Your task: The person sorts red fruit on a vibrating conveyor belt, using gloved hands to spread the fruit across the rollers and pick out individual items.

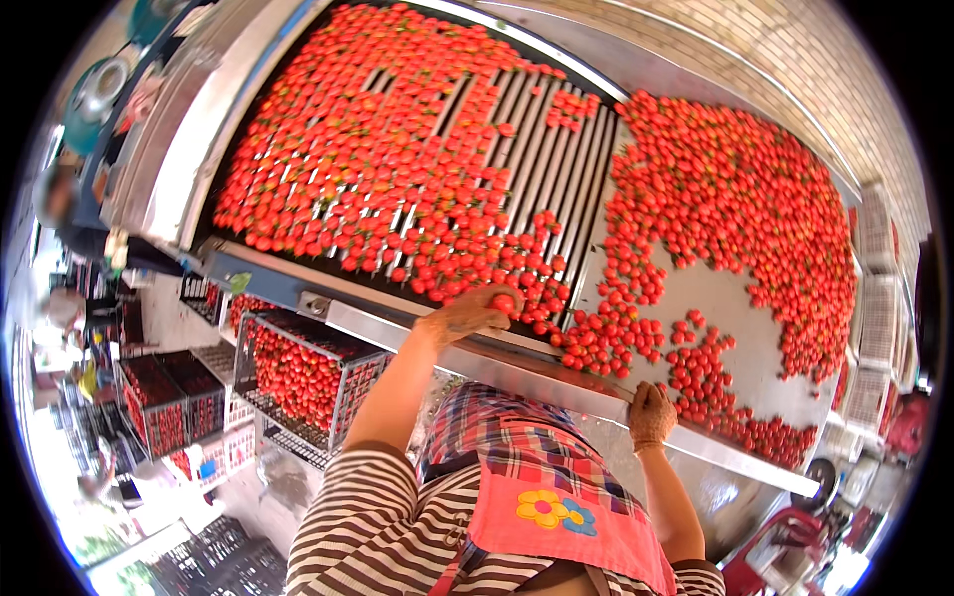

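My left hand [471, 316] reaches over the near edge of the roller conveyor [548, 153]. Its thumb and fingers curl around a small red tomato [502, 304], with more tomatoes just beyond the fingertips. My right hand [653, 419] is at the metal front rim [734, 458] of the steel sorting table [708, 287], its fingers bent; whether anything is inside them is hidden. Beside it lies a loose cluster of tomatoes [700, 365]. A dense layer of tomatoes [358, 134] covers much of the rollers, and a large heap [738, 179] spreads over the far and right parts of the table.
A plastic crate full of tomatoes [298, 376] stands below the conveyor at left, with more crates [168, 406] behind it. White crates [878, 320] are stacked at the right. A person [63, 197] stands at the far left. A brick wall [805, 52] runs behind.
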`<state>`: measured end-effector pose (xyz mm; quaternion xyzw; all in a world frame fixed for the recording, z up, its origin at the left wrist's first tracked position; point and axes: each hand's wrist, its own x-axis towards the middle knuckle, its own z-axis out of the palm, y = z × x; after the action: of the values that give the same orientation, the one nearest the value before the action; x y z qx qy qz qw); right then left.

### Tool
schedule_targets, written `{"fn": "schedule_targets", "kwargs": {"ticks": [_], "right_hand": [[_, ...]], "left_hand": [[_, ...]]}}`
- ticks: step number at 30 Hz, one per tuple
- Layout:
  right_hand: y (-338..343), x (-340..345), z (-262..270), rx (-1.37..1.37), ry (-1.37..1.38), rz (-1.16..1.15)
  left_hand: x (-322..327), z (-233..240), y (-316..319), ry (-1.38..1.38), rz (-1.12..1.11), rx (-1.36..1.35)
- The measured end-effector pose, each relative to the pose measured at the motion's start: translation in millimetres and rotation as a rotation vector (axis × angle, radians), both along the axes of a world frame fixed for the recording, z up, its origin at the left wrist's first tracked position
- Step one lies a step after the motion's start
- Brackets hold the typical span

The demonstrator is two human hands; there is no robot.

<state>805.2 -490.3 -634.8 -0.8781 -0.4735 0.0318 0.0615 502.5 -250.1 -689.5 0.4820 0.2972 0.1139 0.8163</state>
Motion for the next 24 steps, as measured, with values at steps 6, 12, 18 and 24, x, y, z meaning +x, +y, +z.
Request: {"fn": "schedule_targets", "kwargs": {"ticks": [6, 12, 18, 24], "right_hand": [[-1, 6, -8, -0.026, -0.024, 0.062], [-1, 8, -11, -0.03, -0.027, 0.073], [-6, 15, -17, -0.041, -0.098, 0.036], [2, 7, -15, -0.062, -0.052, 0.019]], "left_hand": [[-188, 59, -63, -0.016, 0.684, -0.207], [-354, -23, -145, 0.283, 1.327, 0.131], [-272, -25, -43, 0.985, 1.369, 0.686], [-209, -61, 130, 1.148, 0.676, 1.165]]}}
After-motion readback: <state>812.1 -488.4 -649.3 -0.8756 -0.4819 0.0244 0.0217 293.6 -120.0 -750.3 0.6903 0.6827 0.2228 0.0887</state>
